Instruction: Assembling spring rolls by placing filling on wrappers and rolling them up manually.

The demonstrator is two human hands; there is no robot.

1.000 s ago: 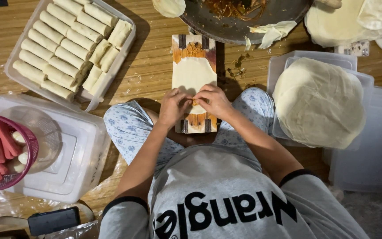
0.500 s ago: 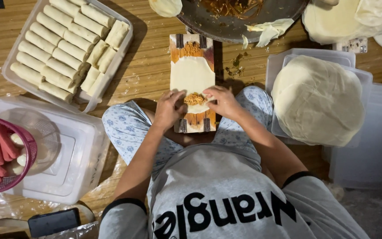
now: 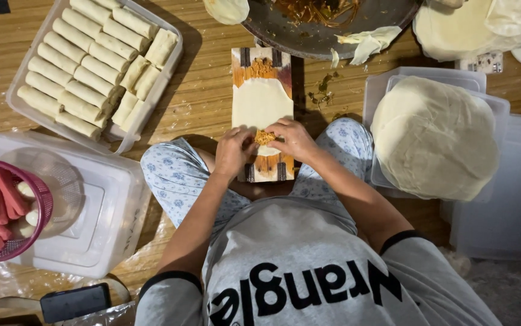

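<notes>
A narrow wooden board point(image 3: 261, 172) lies on the floor between my knees. On it rests a thin pale wrapper point(image 3: 260, 102) with a small heap of orange-brown filling point(image 3: 264, 137) at its near end. My left hand point(image 3: 233, 151) and my right hand point(image 3: 296, 142) sit on either side of the filling. Their fingertips pinch the wrapper's near edge around it. The near end of the wrapper is hidden under my fingers.
A clear tray of several finished rolls point(image 3: 91, 66) lies at the far left, and a metal pan of filling point(image 3: 333, 24) beyond the board. A stack of round wrappers point(image 3: 435, 136) tops plastic containers at the right. At the left are a pink basket of red sticks point(image 3: 1, 211) and a clear lidded box point(image 3: 91, 205).
My hands have drawn slightly apart, so the filling shows between the fingers. They still work the wrapper's near edge on the board.
</notes>
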